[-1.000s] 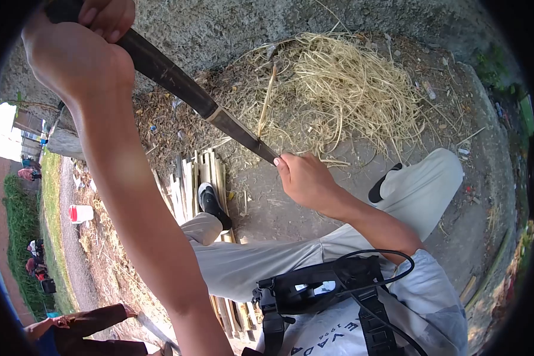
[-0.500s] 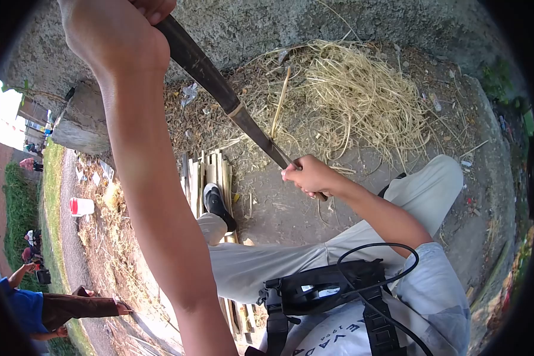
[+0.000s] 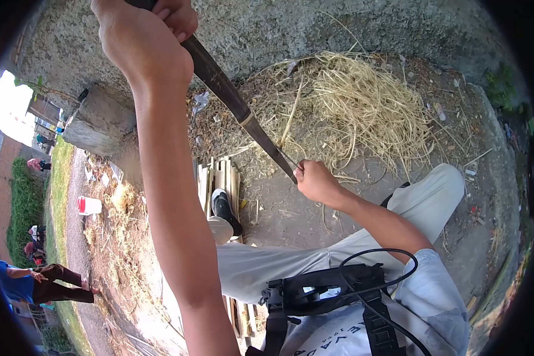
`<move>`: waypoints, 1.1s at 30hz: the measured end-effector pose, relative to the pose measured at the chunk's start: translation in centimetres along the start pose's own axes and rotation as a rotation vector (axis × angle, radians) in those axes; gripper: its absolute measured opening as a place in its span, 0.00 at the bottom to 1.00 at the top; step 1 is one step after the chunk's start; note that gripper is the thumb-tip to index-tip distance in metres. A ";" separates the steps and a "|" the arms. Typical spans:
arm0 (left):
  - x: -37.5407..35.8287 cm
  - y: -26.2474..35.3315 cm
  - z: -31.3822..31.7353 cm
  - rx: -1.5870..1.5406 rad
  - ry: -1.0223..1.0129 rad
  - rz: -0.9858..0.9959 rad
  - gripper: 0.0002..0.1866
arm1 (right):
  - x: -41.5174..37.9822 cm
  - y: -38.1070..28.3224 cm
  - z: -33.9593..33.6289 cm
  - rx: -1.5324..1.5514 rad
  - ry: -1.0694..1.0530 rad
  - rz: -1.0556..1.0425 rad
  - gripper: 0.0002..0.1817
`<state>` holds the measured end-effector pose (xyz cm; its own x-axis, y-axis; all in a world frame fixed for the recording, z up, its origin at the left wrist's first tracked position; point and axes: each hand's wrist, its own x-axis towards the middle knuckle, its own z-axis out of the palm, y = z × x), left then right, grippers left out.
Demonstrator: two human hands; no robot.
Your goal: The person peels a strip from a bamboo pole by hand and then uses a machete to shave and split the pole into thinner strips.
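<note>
A dark bamboo pole (image 3: 219, 86) with a pale ring at its joint slants down from the upper left. My left hand (image 3: 151, 26) is closed round its upper part, arm stretched out. Near the lower end, my right hand (image 3: 317, 181) is closed on a thin knife (image 3: 288, 159), its narrow blade against the bamboo; the handle is hidden in my fingers. A pale bamboo strip (image 3: 291, 113) sticks up where the blade meets the pole. The pole's lowest end is partly behind my right hand.
A heap of pale shavings (image 3: 368, 110) lies by the rough wall (image 3: 267, 29). Split bamboo slats (image 3: 221, 178) lie by my shoe (image 3: 224, 207). At left are a stone block (image 3: 104, 121), a red-and-white bucket (image 3: 90, 206) and a person in blue (image 3: 18, 285).
The whole view has shifted slightly. My right hand has drawn a little closer to the pole's joint, with the knife still on the bamboo. The person in blue has moved left.
</note>
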<state>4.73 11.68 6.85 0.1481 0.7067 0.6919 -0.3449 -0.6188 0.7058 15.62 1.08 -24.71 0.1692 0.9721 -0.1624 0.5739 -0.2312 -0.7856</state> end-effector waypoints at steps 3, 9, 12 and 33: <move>0.0 -0.1 0.1 -0.002 -0.021 -0.008 0.25 | 0.3 0.7 0.0 0.013 -0.019 -0.043 0.15; 0.2 -0.4 0.8 -0.006 -0.018 -0.013 0.25 | -1.4 -3.1 -3.2 0.317 -0.147 0.079 0.18; 0.5 -0.6 0.8 0.006 -0.023 -0.002 0.25 | -1.7 -4.7 -4.7 0.287 -0.158 -0.040 0.19; 2.1 -1.2 -3.9 -0.105 -0.080 -0.021 0.27 | -0.5 2.3 0.5 0.168 -0.160 0.134 0.22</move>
<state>1.87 15.25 6.92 0.2287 0.6870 0.6897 -0.4358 -0.5613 0.7036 16.44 0.07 -26.73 0.0985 0.9301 -0.3538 0.4117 -0.3618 -0.8364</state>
